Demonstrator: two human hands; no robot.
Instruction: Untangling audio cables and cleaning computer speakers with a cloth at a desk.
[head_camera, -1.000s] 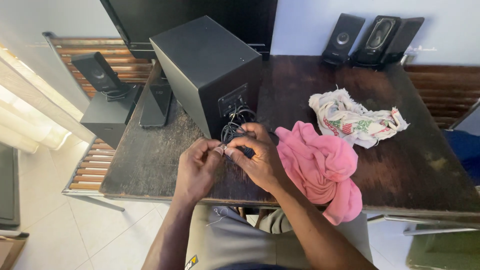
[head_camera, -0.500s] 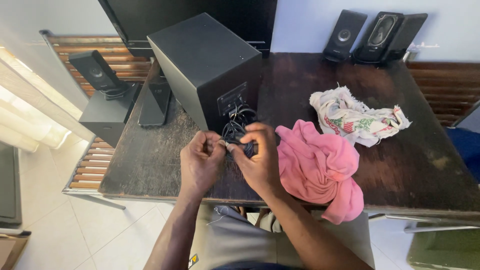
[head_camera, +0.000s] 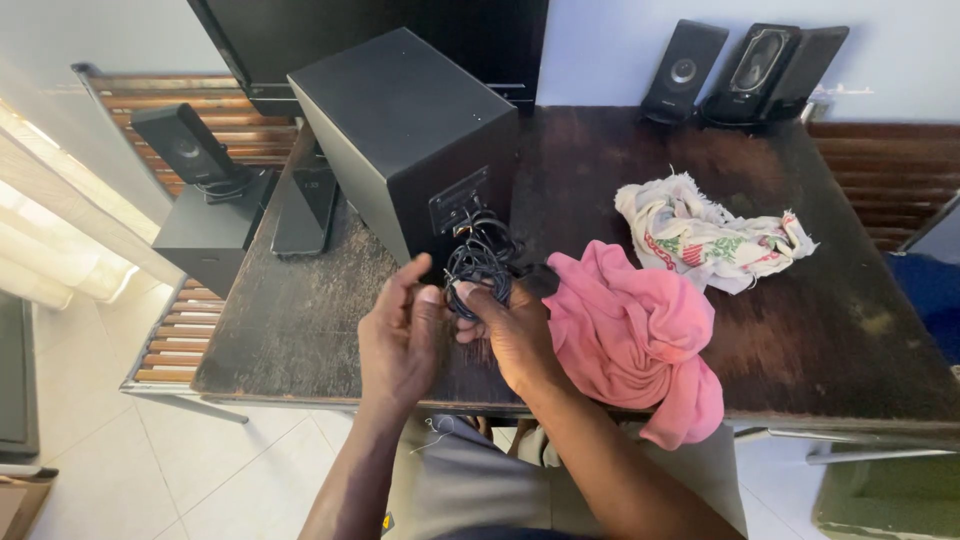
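Note:
A large black speaker box (head_camera: 400, 130) stands on the dark wooden table (head_camera: 820, 320), its back panel facing me. A coiled bundle of black cable (head_camera: 480, 262) hangs from that panel. My right hand (head_camera: 510, 335) grips the lower part of the bundle from underneath. My left hand (head_camera: 398, 340) is beside it, with the thumb and fingers pinching at the cable where the two hands meet. Both hands are over the table's near edge.
A pink cloth (head_camera: 635, 335) lies right of my hands, draping over the table edge. A patterned white rag (head_camera: 705, 235) lies further back. Small black speakers (head_camera: 745, 70) stand at the far right; another small speaker (head_camera: 180, 150) sits on a box at left. A dark phone (head_camera: 305, 200) lies beside the big speaker.
My hands have shifted slightly; the right hand turned palm-up under the cable bundle, exposing more of the coil, and the left fingers opened a little.

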